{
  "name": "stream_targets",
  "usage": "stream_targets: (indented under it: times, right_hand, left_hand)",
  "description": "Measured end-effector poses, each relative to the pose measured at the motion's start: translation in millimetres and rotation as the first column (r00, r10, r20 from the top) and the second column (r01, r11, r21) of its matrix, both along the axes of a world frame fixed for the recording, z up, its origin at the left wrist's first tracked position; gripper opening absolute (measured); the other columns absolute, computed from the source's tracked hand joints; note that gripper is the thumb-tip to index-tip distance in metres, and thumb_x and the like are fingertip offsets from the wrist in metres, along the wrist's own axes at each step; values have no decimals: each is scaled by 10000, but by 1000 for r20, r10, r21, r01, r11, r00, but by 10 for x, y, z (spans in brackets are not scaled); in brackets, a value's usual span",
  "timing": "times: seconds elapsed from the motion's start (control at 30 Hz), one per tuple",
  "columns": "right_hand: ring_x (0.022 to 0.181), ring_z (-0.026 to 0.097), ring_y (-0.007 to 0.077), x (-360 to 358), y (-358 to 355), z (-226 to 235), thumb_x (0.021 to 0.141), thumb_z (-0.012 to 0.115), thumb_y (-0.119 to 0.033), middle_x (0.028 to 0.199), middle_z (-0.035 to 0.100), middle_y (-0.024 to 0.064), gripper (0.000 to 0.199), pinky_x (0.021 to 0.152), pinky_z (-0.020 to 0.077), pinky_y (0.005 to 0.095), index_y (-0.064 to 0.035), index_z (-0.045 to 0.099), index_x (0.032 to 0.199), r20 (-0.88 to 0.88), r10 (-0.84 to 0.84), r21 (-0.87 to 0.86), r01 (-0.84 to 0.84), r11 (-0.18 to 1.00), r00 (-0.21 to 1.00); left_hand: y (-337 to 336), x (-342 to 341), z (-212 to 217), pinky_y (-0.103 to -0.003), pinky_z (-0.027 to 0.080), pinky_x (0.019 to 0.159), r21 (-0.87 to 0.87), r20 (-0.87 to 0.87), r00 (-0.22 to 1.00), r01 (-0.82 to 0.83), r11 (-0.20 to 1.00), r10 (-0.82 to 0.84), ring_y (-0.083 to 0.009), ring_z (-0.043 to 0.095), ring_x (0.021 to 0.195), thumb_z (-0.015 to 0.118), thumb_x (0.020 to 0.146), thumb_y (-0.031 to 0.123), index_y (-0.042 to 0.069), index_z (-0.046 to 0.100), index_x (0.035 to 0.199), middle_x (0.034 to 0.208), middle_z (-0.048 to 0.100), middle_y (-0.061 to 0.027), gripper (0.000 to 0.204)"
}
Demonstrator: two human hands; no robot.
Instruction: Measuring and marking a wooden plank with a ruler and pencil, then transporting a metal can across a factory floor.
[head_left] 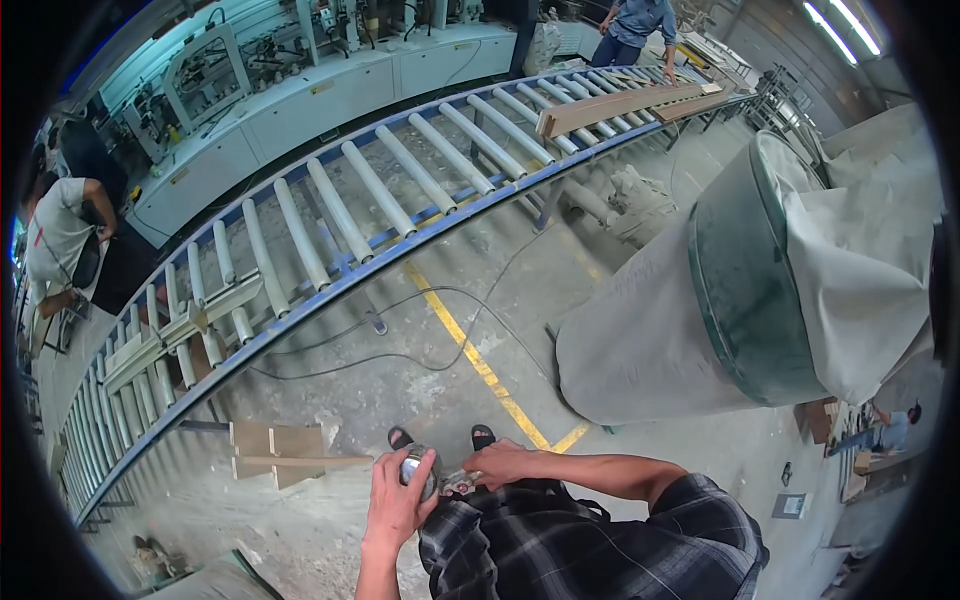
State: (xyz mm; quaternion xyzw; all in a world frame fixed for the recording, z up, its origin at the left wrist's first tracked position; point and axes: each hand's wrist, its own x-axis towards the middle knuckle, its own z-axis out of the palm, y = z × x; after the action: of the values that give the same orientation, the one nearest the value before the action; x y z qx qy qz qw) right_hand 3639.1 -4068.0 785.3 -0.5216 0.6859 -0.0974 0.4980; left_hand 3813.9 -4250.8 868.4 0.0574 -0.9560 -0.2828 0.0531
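Close to my body, at the bottom middle, my left hand (398, 497) is wrapped round a round, shiny silver object (425, 474) with a dark side. Its exact kind does not show. My right hand (497, 463) is just to the right, its fingers closed and pointing left. At its fingertips is a small greyish object with a reddish spot (461, 486), partly hidden by the hand and the plaid shirt. The two hands are a short way apart, and whether their objects are joined I cannot tell.
A roller conveyor (345, 262) curves across ahead, with long wooden boards (600, 108) on its far right. A large grey dust bag (640, 320) stands at right. Boards (278, 452) stand at left, and a cable (400, 358) crosses the floor. Other people work left, back and right.
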Motion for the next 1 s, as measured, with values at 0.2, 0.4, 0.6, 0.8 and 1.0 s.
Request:
stream_targets:
  times: [0.2, 0.4, 0.6, 0.8, 1.0]
  right_hand:
    - [891, 709, 379, -25, -553, 133, 814, 696, -248, 960, 733, 145, 293, 710, 531, 529, -97, 667, 1063, -204, -200, -32, 198, 980, 958]
    - [838, 705, 390, 69, -938, 224, 844, 636, -251, 934, 728, 150, 224, 675, 536, 521, -119, 670, 1022, -291, -390, -60, 390, 919, 874]
    - [828, 705, 380, 243, -974, 66, 867, 665, -300, 921, 725, 131, 253, 664, 539, 513, -123, 656, 1048, -309, -571, -114, 567, 816, 760]
    - [840, 706, 370, 460, -811, -75, 874, 690, -338, 981, 725, 115, 281, 668, 546, 497, -129, 647, 1058, -332, -691, -150, 687, 711, 642]
    - [840, 709, 363, 783, -582, -171, 868, 707, -351, 949, 729, 122, 293, 688, 548, 493, -124, 647, 1044, -347, -780, -156, 788, 596, 521]
  left_hand:
    - [-869, -444, -102, -503, 446, 1036, 0, -24, 986, 165, 986, -164, -427, 467, 1226, 832, 712, 158, 181, 554, 1429, 1343, 481, -199, 770]
    - [-1499, -848, -105, -494, 466, 1023, 44, -115, 934, 346, 937, -339, -408, 488, 1224, 835, 729, 204, 196, 549, 1436, 1338, 509, -167, 763]
    - [-1702, -1130, -210, -499, 452, 1077, 11, -147, 875, 469, 883, -462, -436, 439, 1338, 870, 714, 288, 213, 563, 1424, 1403, 501, -161, 778]
    - [-1612, -1312, -37, -639, 306, 1146, 2, -104, 829, 552, 834, -549, -524, 318, 1443, 888, 695, 431, 209, 571, 1409, 1566, 392, -202, 812]
    - [-1615, -1413, -567, -630, 304, 1145, 268, -438, 831, 485, 832, -343, -485, 343, 1448, 822, 788, 294, 82, 561, 1401, 1535, 421, -217, 699]
